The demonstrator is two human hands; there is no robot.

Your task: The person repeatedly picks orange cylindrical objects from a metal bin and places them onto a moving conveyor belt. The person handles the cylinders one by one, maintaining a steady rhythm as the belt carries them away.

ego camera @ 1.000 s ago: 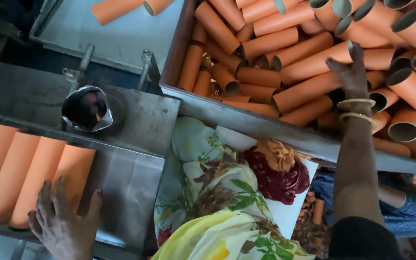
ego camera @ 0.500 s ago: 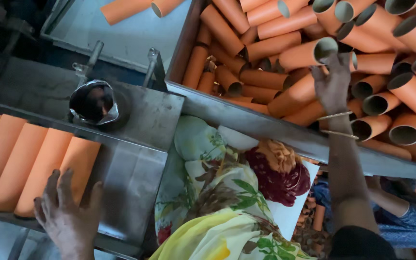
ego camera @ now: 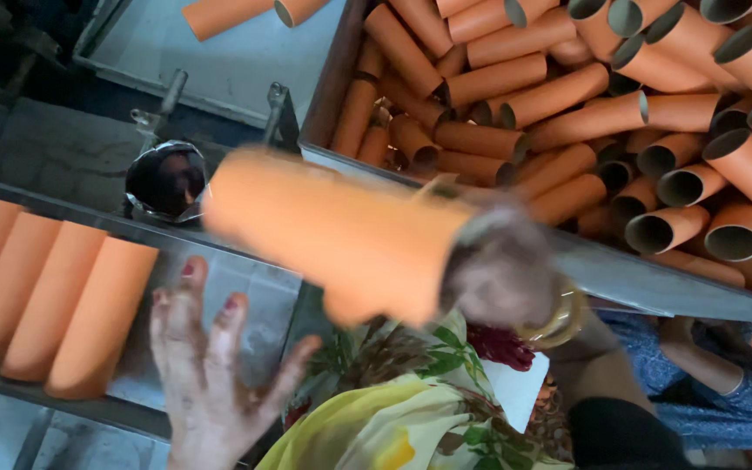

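Note:
My right hand (ego camera: 502,274) grips one end of an orange cardboard tube (ego camera: 332,239), blurred by motion, held level above my lap between the bin and the tray. Gold bangles ring that wrist. My left hand (ego camera: 211,374) is open with fingers spread, resting over the grey metal tray (ego camera: 254,287) just right of three orange tubes (ego camera: 54,300) lying side by side in it. A metal bin (ego camera: 654,283) at the upper right holds several more orange tubes (ego camera: 567,104).
A round dark metal socket (ego camera: 165,178) sits on the frame above the tray. Two tubes (ego camera: 245,13) lie on a grey surface at the top. My floral and yellow clothing (ego camera: 393,409) fills the bottom middle. Another person's arm in blue (ego camera: 707,374) shows at lower right.
My right hand has left the bin with one orange tube and swung it down and left toward the tray. My left hand has lifted and shifted right, fingers spread.

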